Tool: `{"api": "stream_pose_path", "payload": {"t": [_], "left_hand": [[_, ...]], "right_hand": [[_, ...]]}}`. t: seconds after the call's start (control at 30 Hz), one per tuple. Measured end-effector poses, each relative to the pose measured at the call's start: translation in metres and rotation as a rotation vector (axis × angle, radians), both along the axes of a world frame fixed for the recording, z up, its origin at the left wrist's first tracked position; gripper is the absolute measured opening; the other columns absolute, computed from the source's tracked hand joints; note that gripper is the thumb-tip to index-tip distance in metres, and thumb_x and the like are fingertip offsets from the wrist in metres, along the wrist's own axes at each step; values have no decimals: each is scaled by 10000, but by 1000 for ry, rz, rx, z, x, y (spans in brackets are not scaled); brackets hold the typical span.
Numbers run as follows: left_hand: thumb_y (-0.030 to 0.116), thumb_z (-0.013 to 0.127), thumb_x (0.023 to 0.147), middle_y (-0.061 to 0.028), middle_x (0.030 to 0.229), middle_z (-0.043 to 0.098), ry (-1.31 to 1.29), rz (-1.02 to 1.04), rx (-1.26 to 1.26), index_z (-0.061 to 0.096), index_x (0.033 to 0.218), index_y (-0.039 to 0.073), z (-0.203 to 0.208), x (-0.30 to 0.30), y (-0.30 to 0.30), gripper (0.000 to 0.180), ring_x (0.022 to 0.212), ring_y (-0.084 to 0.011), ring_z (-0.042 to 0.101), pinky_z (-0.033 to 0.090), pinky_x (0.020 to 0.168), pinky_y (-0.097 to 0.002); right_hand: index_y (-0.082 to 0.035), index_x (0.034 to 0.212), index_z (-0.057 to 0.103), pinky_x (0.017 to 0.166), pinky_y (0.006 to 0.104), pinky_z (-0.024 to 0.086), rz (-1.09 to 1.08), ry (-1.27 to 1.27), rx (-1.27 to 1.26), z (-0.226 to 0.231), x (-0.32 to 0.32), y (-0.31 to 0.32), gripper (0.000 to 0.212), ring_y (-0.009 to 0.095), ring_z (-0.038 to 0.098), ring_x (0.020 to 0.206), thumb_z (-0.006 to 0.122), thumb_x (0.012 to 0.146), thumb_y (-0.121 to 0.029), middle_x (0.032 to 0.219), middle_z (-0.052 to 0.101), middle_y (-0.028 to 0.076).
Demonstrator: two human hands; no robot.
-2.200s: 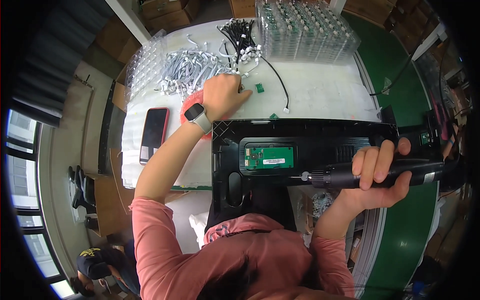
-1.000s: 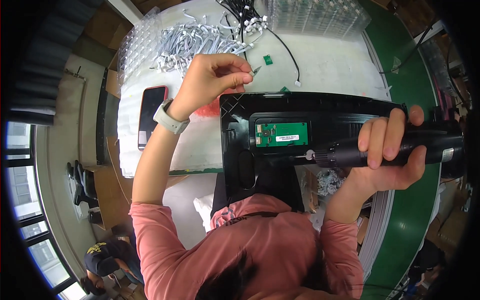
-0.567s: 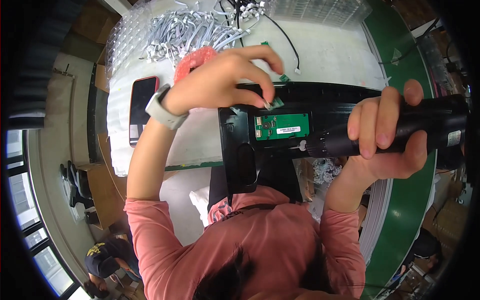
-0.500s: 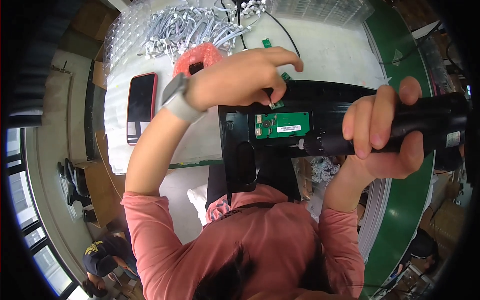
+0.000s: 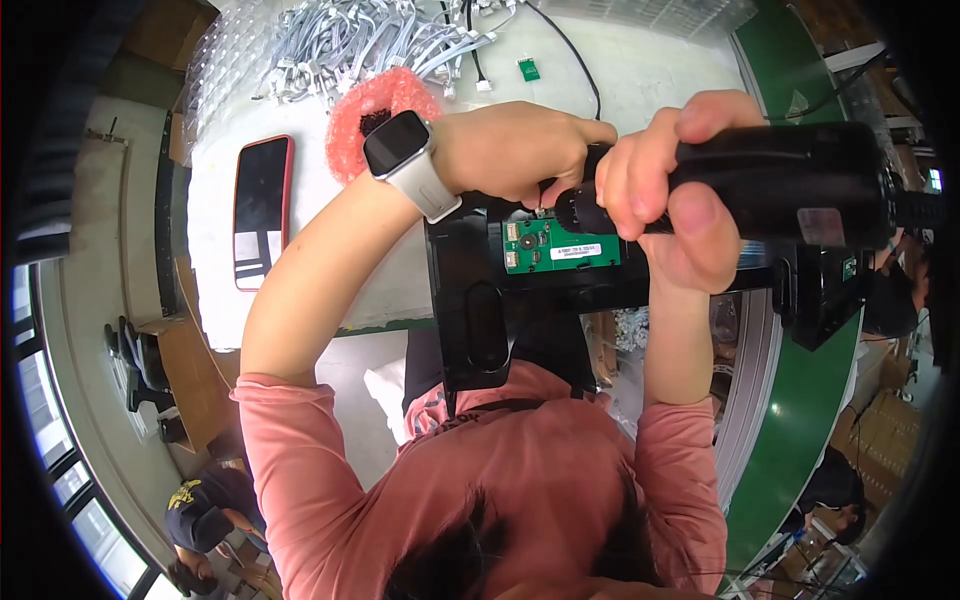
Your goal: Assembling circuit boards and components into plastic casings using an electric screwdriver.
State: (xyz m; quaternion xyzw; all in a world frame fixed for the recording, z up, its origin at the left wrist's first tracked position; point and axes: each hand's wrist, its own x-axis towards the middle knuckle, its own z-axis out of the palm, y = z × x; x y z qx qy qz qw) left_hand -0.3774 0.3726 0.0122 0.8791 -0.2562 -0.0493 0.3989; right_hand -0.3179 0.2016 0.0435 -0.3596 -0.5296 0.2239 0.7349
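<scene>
My right hand (image 5: pixel 665 180) is wrapped round a black electric screwdriver (image 5: pixel 790 185), held nearly level. Its nose points left, close to the fingertips of my left hand (image 5: pixel 520 150). Those fingers are pinched at the upper edge of a black plastic housing (image 5: pixel 455 335), on a small circuit board (image 5: pixel 543 213) that they mostly hide. Just below, a larger green circuit board (image 5: pixel 563 255) with white connectors and a white label sits in the housing. The housing lies across the table's near edge, over my lap. The screwdriver's bit cannot be made out.
A pile of grey-white cables (image 5: pixel 365 45) lies at the back left. Pink bubble wrap (image 5: pixel 345 135) and a red-edged phone (image 5: pixel 262 205) lie left of my wrist. Another small green board (image 5: pixel 528 69) and a black cable (image 5: pixel 572 45) lie behind my hands.
My right hand has brought the screwdriver left, its nose now beside my left fingertips. My left hand stays at the small board, its wrist turned so the watch face shows.
</scene>
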Motion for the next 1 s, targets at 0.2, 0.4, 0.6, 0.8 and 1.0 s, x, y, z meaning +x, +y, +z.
{"api": "stream_pose_path", "payload": {"t": [0.2,0.4,0.6,0.8,1.0], "left_hand": [[9,599,666,-58,971,609,-89,10,40,585,632,-18,-4,-1,0,45,617,-244,613,475,589,-336],[45,617,695,-85,868,630,-162,11,-43,627,785,-8,-10,1,0,105,633,-245,616,479,598,-333],[87,643,727,-88,771,645,47,136,-151,641,906,16,-3,-8,4,192,647,-205,638,483,573,-318],[105,671,717,-83,764,659,189,126,-246,635,974,35,5,-11,1,269,684,-200,650,495,594,-318],[118,687,704,-93,866,666,-179,-25,-204,611,1055,45,-2,-13,8,366,825,-249,650,508,714,-355]], "right_hand": [[-32,1183,382,523,286,420,-4,-25,-28,-6,0,6,392,127,472,501,597,907,-209,711,511,61],[-21,1117,391,475,283,407,-75,-43,-63,-7,-4,12,366,123,459,479,620,861,-145,683,509,66],[-6,1036,414,428,271,383,-77,-49,-89,-4,-14,28,312,113,446,447,616,802,-49,635,503,67],[8,1003,433,423,257,382,-55,-48,-106,-4,-15,27,291,107,457,445,617,779,-21,605,502,62],[17,989,453,439,242,395,-45,-83,-86,-4,-9,28,292,101,482,464,637,769,-34,607,518,57]]}}
